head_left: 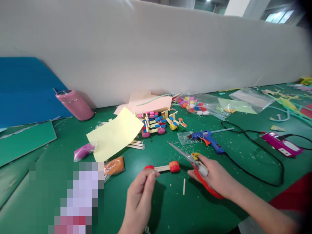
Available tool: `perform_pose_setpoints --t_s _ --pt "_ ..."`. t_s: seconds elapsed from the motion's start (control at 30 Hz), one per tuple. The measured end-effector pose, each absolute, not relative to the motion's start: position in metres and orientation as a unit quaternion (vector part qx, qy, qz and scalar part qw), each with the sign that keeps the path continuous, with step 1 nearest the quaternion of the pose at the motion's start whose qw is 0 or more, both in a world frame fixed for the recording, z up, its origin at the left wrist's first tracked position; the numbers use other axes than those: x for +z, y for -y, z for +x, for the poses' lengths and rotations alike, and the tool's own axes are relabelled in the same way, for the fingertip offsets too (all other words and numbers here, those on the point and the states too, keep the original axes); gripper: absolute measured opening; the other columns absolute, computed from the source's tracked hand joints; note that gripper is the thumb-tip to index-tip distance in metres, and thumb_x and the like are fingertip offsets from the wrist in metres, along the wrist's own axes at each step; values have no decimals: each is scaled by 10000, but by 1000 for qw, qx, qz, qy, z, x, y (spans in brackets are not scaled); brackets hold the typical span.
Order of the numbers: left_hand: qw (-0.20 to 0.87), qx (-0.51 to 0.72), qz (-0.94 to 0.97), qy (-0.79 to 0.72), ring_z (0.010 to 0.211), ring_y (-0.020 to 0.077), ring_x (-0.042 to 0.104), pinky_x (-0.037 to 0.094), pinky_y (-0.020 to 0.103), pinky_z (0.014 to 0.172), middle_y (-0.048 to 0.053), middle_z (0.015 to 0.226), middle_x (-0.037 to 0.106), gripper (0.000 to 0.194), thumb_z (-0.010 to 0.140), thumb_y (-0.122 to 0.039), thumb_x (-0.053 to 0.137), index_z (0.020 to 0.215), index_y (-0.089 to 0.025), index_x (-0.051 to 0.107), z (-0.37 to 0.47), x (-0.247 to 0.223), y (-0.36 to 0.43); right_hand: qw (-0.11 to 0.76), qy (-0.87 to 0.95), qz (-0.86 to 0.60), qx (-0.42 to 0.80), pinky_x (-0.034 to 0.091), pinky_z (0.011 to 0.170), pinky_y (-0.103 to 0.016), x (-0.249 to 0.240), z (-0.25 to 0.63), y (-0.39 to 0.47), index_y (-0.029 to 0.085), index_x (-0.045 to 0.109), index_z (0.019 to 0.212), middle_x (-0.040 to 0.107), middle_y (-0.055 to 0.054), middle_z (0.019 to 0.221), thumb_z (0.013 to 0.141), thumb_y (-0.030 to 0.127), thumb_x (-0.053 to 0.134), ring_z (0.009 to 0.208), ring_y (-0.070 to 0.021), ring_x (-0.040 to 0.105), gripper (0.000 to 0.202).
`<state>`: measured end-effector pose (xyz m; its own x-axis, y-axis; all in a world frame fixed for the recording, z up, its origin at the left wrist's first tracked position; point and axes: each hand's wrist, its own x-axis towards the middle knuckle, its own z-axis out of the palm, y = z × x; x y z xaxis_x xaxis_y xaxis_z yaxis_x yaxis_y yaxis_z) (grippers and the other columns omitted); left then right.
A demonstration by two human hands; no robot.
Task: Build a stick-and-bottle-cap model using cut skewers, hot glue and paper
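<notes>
My left hand is closed in a pinch, thumb against fingertips; whatever is between them is too small or hidden to name. Just beyond those fingertips is a short piece made of pale wooden sticks with red and orange bottle-cap-like rounds at its ends. Whether the fingers touch it I cannot tell. My right hand grips a pair of scissors with red and yellow handles, blades pointing up and left. A small loose stick piece lies on the green table between the hands.
Small stick-and-cap models stand behind, near a yellow sheet. A blue glue gun with a black cord lies at right, beside a magenta device. A bag of coloured caps and a pink tumbler are near the white partition.
</notes>
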<state>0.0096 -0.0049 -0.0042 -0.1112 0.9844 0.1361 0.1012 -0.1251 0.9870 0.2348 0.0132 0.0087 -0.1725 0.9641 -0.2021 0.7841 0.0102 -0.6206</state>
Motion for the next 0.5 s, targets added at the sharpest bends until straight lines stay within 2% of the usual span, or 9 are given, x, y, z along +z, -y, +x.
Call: perform_pose_setpoints --t_s 0.1,0.23,0.37,0.5 --pt "413 584 442 -542 584 100 407 339 200 541 -37 593 439 164 832 -327 515 822 -192 607 4 -13 -6 108 701 -674 206 439 583 -305 1 252 -20 203 486 890 655 -50 825 760 420 551 709 -237 614 262" --pt "420 636 397 -511 530 82 340 324 194 497 -61 573 335 156 862 -283 446 894 -183 562 -2 -15 -20 80 714 -681 140 480 642 -338 -13 268 -16 179 515 1008 656 -93 952 769 339 512 821 -263 631 288" --pt "384 619 441 -525 519 93 394 326 198 462 -50 576 404 153 881 -263 383 922 -189 510 -5 -12 -22 60 734 -671 90 502 711 -368 -23 275 -8 103 523 1083 622 -159 1052 762 325 510 924 -288 610 390" --pt "293 583 510 -560 506 109 437 367 230 488 -36 596 483 124 869 -261 409 924 -200 502 -8 -19 -19 38 763 -644 33 476 821 -394 -17 282 -3 76 530 1123 580 -172 1123 779 344 504 1005 -294 567 437"
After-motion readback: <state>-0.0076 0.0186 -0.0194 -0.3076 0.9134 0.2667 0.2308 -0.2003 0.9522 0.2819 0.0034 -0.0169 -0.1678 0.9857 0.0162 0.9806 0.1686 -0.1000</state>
